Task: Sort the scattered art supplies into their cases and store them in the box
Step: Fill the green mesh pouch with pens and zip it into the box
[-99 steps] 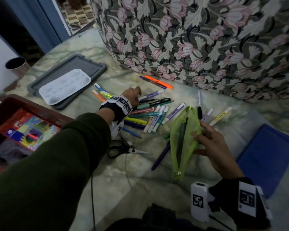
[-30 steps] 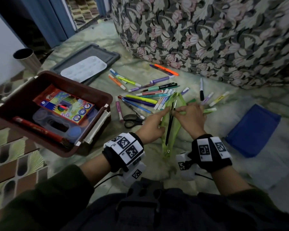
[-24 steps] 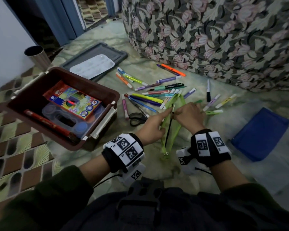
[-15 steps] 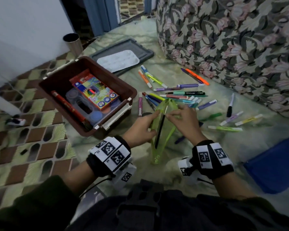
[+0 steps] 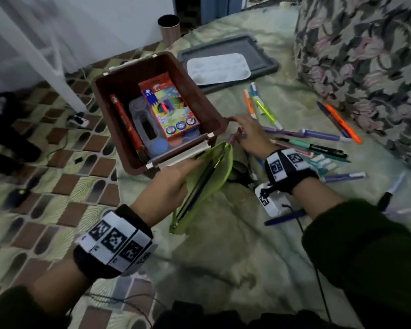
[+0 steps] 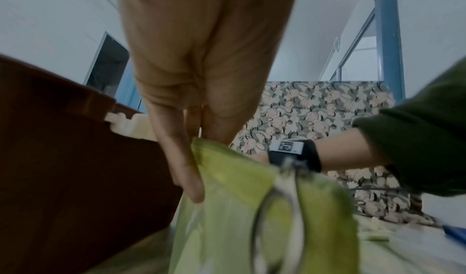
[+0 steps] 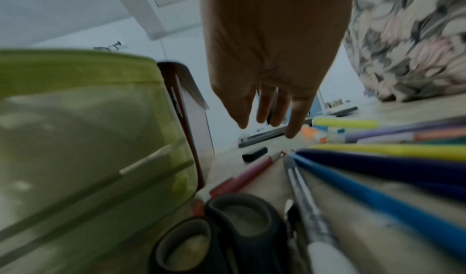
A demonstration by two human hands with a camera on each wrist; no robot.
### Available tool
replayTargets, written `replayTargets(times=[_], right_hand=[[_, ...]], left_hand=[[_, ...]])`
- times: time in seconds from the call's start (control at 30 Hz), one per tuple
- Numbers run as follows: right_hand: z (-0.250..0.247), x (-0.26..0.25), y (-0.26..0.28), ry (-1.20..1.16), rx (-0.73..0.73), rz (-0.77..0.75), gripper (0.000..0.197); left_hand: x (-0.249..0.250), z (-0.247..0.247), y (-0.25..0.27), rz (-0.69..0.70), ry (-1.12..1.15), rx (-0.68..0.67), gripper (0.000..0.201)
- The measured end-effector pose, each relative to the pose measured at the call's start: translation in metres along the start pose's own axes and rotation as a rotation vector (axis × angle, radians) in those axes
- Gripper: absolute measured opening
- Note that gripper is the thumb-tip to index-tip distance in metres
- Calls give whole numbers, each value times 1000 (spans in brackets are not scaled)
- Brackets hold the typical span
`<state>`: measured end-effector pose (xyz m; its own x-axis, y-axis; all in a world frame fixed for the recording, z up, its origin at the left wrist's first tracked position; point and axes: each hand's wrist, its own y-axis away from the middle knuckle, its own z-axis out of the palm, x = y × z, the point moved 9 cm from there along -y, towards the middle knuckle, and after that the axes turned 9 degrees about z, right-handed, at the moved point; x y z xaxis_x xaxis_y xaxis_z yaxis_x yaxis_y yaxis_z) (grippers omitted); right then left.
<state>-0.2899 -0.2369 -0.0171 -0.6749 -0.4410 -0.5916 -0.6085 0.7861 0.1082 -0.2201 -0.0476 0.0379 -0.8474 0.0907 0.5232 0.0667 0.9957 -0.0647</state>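
My left hand (image 5: 173, 179) (image 6: 191, 158) pinches the open edge of a lime-green pencil pouch (image 5: 204, 184) (image 6: 239, 208) (image 7: 88, 139) that has dark pens inside. It lies just in front of the brown storage box (image 5: 214, 115) (image 6: 63, 149). My right hand (image 5: 249, 134) (image 7: 267, 111) hovers with straight fingers over the left end of the scattered markers and pens (image 5: 313, 138) (image 7: 378, 158), beside the box's right corner. It holds nothing. A pink marker (image 5: 231, 138) (image 7: 247, 174) lies under its fingertips.
The box holds a coloured-pencil pack (image 5: 169, 105), a red case (image 5: 126, 124) and a clear paint case (image 5: 145, 124). Black scissors (image 5: 240, 172) (image 7: 227, 228) lie between pouch and markers. A grey lid (image 5: 259, 48) with a white palette (image 5: 218, 67), a metal cup (image 5: 169, 27) and a floral sofa (image 5: 365, 55) stand behind.
My right hand has let go of the pouch and moved up and right over the markers by the box. The left hand keeps hold of the pouch. The view has swung left.
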Motion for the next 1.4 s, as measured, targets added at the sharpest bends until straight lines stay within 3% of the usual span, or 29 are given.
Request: replayTargets(times=[0.07, 0.17, 0.27, 0.43, 0.5, 0.6, 0.7, 0.8, 0.97, 1.07, 1.3, 1.4], right_hand=[[20, -2, -20, 70, -81, -41, 50], [43, 0, -34, 37, -233, 17, 36], [39, 9, -40, 68, -149, 51, 31], [25, 23, -36, 356, -91, 120, 36], [11, 23, -31, 293, -9, 131, 36], [-13, 20, -16, 13, 140, 115, 28], [-16, 20, 4, -147, 102, 115, 26], [-3, 21, 31, -104, 21, 113, 24], [42, 32, 65, 160, -138, 196, 49], [49, 35, 71, 286, -135, 243, 64], [43, 40, 75, 180, -231, 351, 63], [24, 49, 85, 51, -177, 380, 63]], left_hand=[[2, 2, -3, 13, -5, 16, 66], [1, 4, -7, -8, -23, 33, 67], [0, 7, -8, -6, -37, 18, 67], [-1, 10, -9, 8, -51, -11, 65], [-1, 9, -10, 10, -50, -19, 63], [-1, 10, -12, 18, -42, -34, 60], [-3, 12, -12, 19, -38, -49, 59], [-4, 18, -11, 26, -49, -91, 57], [-8, 25, -12, 2, -79, -155, 57], [-9, 24, -13, 0, -72, -167, 58], [-1, 19, -13, 47, -4, -186, 63], [5, 20, -15, 86, 28, -193, 64]])
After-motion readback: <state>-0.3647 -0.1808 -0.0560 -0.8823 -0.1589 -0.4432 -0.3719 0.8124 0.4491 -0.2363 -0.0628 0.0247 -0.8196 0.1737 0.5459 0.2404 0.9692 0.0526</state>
